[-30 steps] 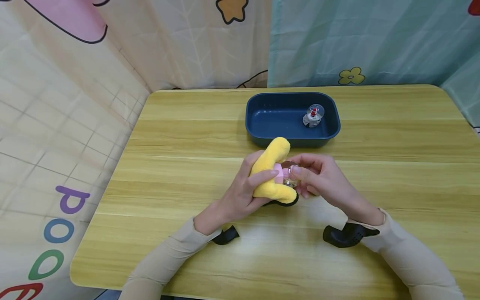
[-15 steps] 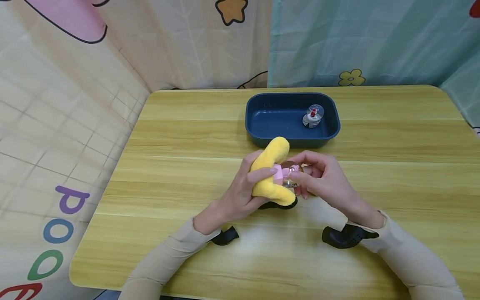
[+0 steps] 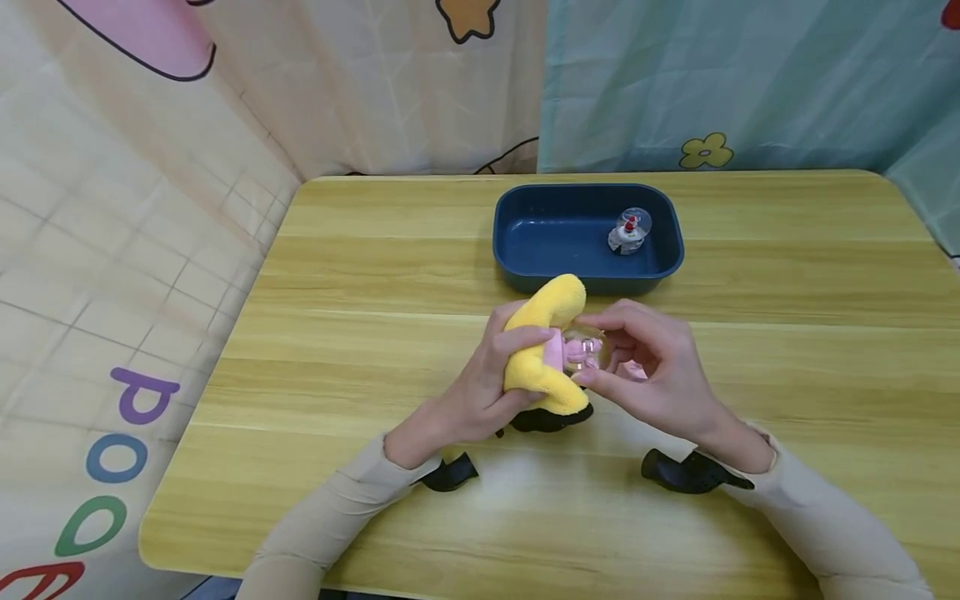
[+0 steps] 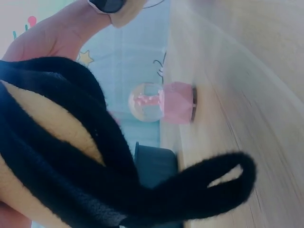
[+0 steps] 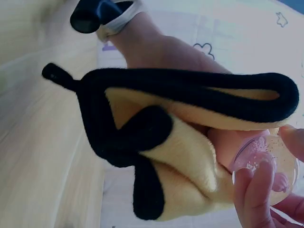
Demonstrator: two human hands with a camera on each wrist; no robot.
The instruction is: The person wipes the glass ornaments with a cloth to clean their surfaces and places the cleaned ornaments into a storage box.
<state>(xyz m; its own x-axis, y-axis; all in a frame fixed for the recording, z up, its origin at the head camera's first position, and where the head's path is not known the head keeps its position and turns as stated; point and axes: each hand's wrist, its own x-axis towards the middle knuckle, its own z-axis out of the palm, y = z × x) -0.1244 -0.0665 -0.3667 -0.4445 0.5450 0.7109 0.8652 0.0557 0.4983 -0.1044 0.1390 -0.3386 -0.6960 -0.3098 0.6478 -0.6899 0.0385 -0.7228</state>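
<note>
My left hand [image 3: 476, 387] grips a yellow cloth with black edging [image 3: 536, 367], wrapped about the pink base of a snow globe [image 3: 585, 348]. That globe lies sideways in the air, its clear dome facing right. My right hand [image 3: 667, 367] pinches the dome between thumb and fingers. In the right wrist view the cloth [image 5: 185, 156] hangs in folds, and the right fingers [image 5: 259, 190] press on the dome [image 5: 285, 156]. A second pink snow globe [image 4: 175, 102] stands upright on the table in the left wrist view; the right hand mostly hides it from the head view.
A dark blue bin [image 3: 551, 250] stands at the back of the wooden table [image 3: 360, 333]. Inside it, to the right, sits a white snow globe with a red detail [image 3: 628, 233]. Printed curtains [image 3: 412, 100] hang behind and at the sides.
The right fingers have shifted on the dome, leaving more of it in sight. Part of the second pink globe now shows under the right hand. The left hand keeps its grip on the cloth.
</note>
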